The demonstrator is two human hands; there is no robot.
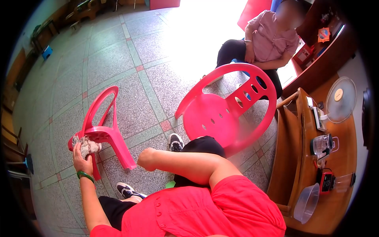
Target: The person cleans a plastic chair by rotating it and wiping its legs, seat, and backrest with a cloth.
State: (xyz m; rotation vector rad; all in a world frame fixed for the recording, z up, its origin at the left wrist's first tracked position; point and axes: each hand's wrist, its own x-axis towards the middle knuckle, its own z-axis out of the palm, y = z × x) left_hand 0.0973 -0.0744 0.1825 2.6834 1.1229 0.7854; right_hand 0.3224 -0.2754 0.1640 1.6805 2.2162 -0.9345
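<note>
My left hand (82, 162), with a green bangle at the wrist, grips a crumpled whitish rag (88, 146). The rag is pressed against the near left edge of a small pink plastic chair (120, 148), which has a loop-shaped back and stands on the floor. To the right of that chair's leg, my right hand (147, 159) is closed in a fist. Its fingers are curled under and nothing shows in it. A larger pink plastic chair (205, 122) with a rounded arm rim and oval holes is just beyond my knee.
A seated person (272, 39) is beyond the larger chair. On my right, a wooden cabinet (288, 146) carries a glass pitcher (321, 144), a clear plastic basin (306, 203) and a red-and-black device (326, 181). A blue stool (47, 52) stands far left on the tiled floor (110, 63).
</note>
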